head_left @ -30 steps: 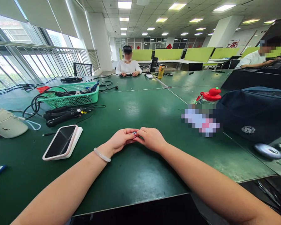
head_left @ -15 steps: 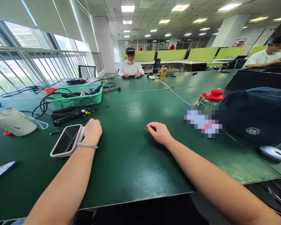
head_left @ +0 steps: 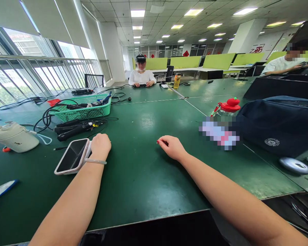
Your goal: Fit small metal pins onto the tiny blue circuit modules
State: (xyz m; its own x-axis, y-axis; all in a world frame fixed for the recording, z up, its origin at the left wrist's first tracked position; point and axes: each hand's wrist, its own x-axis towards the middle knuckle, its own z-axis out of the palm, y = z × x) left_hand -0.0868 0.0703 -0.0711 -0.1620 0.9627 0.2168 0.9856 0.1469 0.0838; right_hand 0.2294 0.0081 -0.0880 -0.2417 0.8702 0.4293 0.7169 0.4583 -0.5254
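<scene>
Noted on the left: left hand (head_left: 101, 146) in a fist, back upward, fingers folded out of sight, pale bangle (head_left: 95, 161) round the wrist. Cannot tell whether closed on anything. Just beside it, on the left: smartphone (head_left: 73, 156) in a pink-edged case, screen up, lying atop a white slab (head_left: 88, 152); perhaps touching the fist, perhaps only overlapped in this view. Well apart, near the middle of the green table (head_left: 141, 177): right hand (head_left: 173, 147), fingers curled inward, thumb pointing left, red nail showing. Again cannot tell of any hold inside.

Beyond the smartphone: black rod-like gear (head_left: 74, 130) beside a turquoise basket (head_left: 92, 112) of cables and tools. At far left, cream tumbler (head_left: 20, 139), tilted in view. To the right: clear bottle with red lid (head_left: 229, 106) near a navy bag (head_left: 277, 123), silver-grey oval object (head_left: 295, 165) by its near side. Across the table, seated person (head_left: 142, 77) in white top, hands at a dark object (head_left: 140, 85).
</scene>
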